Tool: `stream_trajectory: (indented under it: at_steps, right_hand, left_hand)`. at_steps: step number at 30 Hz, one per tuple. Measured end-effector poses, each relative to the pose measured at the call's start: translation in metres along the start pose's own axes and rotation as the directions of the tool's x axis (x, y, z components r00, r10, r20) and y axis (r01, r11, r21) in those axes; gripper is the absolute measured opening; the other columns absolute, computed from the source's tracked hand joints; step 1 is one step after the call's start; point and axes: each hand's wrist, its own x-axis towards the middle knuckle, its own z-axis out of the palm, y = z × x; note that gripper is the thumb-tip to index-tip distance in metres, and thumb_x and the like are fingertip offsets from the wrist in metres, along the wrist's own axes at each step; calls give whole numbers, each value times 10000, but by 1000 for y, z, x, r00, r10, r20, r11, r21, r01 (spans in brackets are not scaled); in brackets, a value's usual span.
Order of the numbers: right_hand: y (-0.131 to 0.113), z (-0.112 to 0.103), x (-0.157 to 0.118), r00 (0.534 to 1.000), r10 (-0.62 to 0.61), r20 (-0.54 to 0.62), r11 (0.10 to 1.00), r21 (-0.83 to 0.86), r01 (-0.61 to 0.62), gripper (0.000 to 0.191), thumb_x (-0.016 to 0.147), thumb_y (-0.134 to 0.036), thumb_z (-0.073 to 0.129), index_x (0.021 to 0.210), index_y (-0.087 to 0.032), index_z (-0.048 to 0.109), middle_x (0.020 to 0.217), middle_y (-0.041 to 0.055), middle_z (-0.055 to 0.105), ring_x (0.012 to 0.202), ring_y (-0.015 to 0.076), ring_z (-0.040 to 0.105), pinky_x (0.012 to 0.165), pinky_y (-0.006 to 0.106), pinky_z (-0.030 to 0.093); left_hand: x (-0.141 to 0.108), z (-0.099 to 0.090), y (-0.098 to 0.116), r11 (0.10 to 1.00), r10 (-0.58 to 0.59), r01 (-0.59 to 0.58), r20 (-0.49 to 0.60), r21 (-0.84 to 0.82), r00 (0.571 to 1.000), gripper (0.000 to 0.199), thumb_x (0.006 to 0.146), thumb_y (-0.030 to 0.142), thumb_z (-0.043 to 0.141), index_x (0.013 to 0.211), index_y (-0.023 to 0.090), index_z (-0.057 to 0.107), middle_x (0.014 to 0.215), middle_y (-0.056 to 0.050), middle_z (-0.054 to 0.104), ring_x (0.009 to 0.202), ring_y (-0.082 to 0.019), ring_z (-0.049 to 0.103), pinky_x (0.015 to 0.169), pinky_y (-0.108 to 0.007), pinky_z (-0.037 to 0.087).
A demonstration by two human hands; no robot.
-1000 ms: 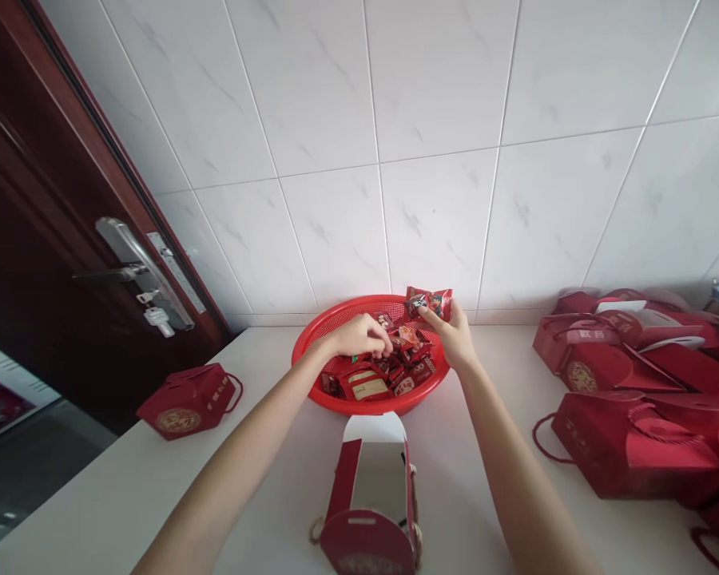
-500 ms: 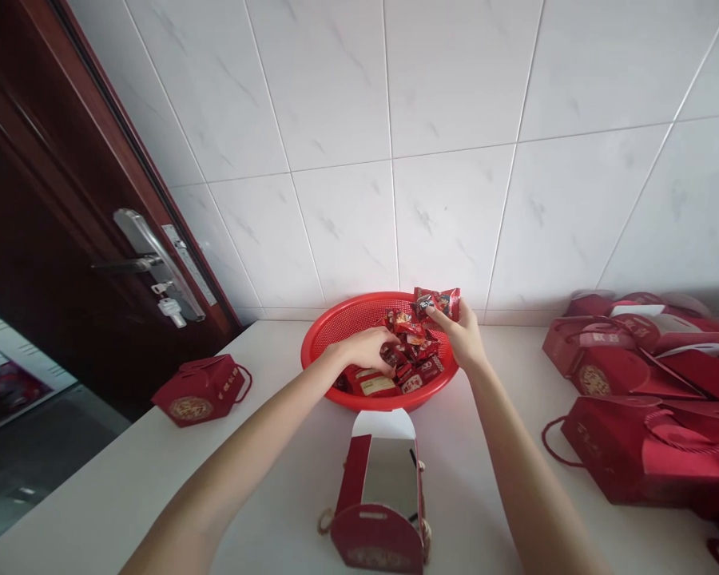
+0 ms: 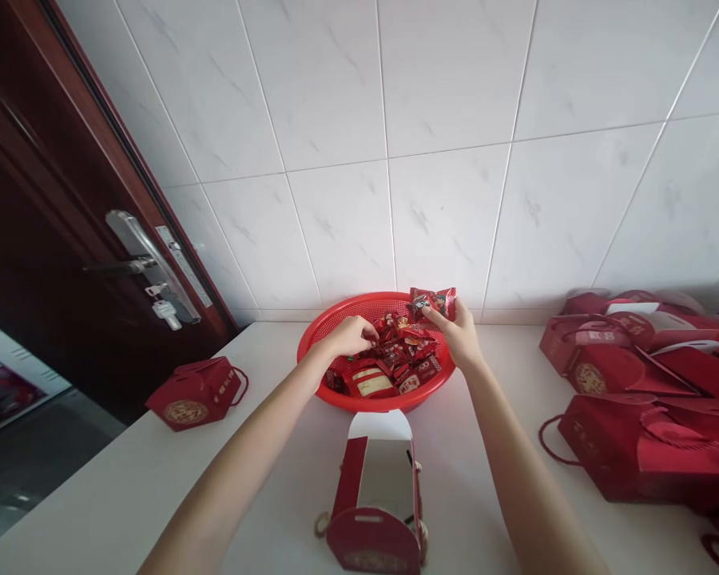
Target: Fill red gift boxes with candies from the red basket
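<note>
My right hand [image 3: 460,334] grips a red shiny snack packet [image 3: 434,302] above the right back rim of a red plastic basket [image 3: 317,339]. Inside the basket lie several red wrapped snacks [image 3: 416,347] and a red packet with a cream label [image 3: 371,382]. Over the basket's left part, my left hand [image 3: 352,335] has its fingers curled down at the wrappers. What its fingertips hold, if anything, is too small to make out. In front of the basket stands a red gift box [image 3: 371,537] with its top open, showing a pale inside and rope handles at the sides.
A closed red box [image 3: 195,393] with a cord handle stands at the left of the white table [image 3: 264,471]. Several red boxes [image 3: 641,447] crowd the right side. Behind is a tiled wall [image 3: 449,216]; a dark door [image 3: 48,200] with keys [image 3: 166,311] is at left.
My left hand has shifted left and up from the middle of the snacks to the basket's left part, its fingers drawn closer together. My right hand keeps hold of the packet in nearly the same place.
</note>
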Motion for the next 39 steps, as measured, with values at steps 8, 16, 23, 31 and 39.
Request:
stream_trajectory:
  at_steps: [8,16,23,31,39]
  right_hand:
    - [-1,0,0,1000,15,17,1000,17,-16,460,623,-491,895,849,-223,597,850,17,766,765,250,760,749,421,650]
    - [4,-3,2,1000,-5,24,1000,-24,6,434,655,-491,886,876,-219,631,880,29,775,805,251,757,786,435,649]
    - [-2,-1,-3,998,30,56,999,-11,-30,444,629,-478,913,855,-226,625,846,15,773,784,250,762,779,455,664]
    - [-10,1,-6,972,90,219,996,-6,-91,518,587,-468,940,942,-227,651,917,30,792,855,277,774,794,472,674]
    - [-14,1,-6,961,105,256,994,-30,-101,487,575,-471,946,908,-233,683,857,23,786,835,283,778,827,490,664]
  left_hand:
    - [2,-2,-2,846,-109,-67,-294,-529,949,333,724,410,760,969,185,773,998,-71,791,875,-237,717,730,-314,545]
    - [-2,-5,10,669,-99,-197,-349,-717,932,390,652,461,848,893,165,764,952,-71,778,789,-183,669,738,-301,521]
    - [-4,-5,16,665,-33,-261,-377,-699,926,335,685,442,836,862,168,763,813,-24,723,690,-141,589,710,-281,483]
    - [-4,-4,25,641,11,-248,-314,-726,949,377,713,471,829,912,158,759,882,-43,734,672,-135,603,703,-288,518]
    - [-3,1,32,643,79,-209,-208,-737,975,464,743,432,831,1107,161,735,1084,-92,760,760,-178,712,790,-355,582]
